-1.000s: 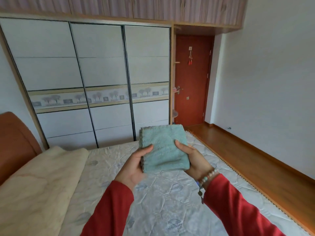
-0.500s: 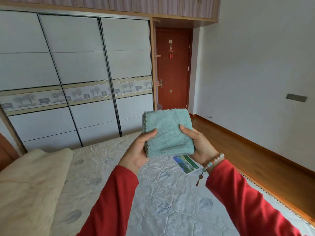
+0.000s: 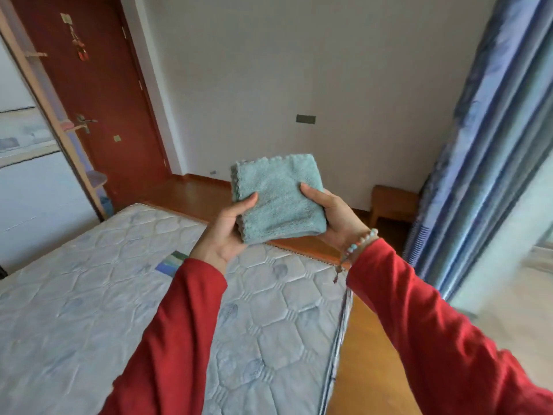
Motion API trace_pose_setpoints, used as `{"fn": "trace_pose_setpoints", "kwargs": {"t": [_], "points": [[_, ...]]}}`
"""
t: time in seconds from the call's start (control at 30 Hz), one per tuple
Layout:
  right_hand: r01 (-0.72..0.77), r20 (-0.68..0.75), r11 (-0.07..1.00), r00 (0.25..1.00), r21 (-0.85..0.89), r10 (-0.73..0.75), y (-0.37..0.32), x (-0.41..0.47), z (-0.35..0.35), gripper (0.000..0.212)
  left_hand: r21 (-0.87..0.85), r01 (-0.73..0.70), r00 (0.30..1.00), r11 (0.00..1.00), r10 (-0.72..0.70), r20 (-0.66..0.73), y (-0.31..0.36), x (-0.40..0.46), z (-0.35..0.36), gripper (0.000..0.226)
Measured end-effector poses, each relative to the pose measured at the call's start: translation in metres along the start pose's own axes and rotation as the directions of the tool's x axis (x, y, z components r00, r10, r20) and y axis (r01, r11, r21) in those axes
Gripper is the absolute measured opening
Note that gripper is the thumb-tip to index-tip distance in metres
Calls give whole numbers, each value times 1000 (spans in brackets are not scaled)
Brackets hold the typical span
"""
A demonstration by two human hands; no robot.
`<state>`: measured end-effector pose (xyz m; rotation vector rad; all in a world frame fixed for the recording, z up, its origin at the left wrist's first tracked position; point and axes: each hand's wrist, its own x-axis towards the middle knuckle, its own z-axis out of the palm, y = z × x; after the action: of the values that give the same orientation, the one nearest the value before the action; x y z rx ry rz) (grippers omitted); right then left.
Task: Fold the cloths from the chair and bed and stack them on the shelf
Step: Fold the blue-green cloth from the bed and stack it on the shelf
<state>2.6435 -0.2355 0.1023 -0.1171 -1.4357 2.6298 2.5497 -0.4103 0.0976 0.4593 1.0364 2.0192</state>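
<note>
A folded light-teal cloth (image 3: 278, 199) is held up in front of me, above the corner of the bed. My left hand (image 3: 224, 232) grips its left edge, thumb on top and fingers underneath. My right hand (image 3: 332, 214) grips its right edge the same way, a bead bracelet on that wrist. The bed's quilted white mattress (image 3: 119, 295) lies below and to the left. No shelf is in view, and the cloth hides my fingers beneath it.
A small wooden stool or chair (image 3: 392, 205) stands by the far wall near the blue curtain (image 3: 484, 163) at right. A red door (image 3: 98, 94) and wardrobe edge (image 3: 45, 94) are at left. Wooden floor (image 3: 368, 363) runs along the bed's right side.
The view has swung to the right, away from the wardrobe toward the wall and curtain. Both hands keep the same hold on the folded cloth, carrying it past the mattress corner.
</note>
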Motion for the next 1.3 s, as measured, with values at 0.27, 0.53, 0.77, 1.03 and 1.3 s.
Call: {"fn": "trace_pose_setpoints", "kwargs": {"t": [0.27,0.53,0.77,1.03,1.3], "points": [[129,-213,989,967,-69,-141,-92,-66,-149,49,-21,107,965,994,-99,241,-94,122,126,70],[172,-276,985,946,-21,-171,-128,-102,-268,55,71,203,919,977,-215,329,-173,197,202,39],[109,-346,993,934,41,-88,-120,-76,-346,59,116,286,911,951,-308,276,-219,267,194,52],[80,-381,996,923,39,-59,-149,8,-423,54,105,299,909,948,-317,269,-239,389,180,57],[52,-422,997,906,54,-25,-206,110,-482,43,56,343,912,938,-347,218,-226,523,180,53]]}}
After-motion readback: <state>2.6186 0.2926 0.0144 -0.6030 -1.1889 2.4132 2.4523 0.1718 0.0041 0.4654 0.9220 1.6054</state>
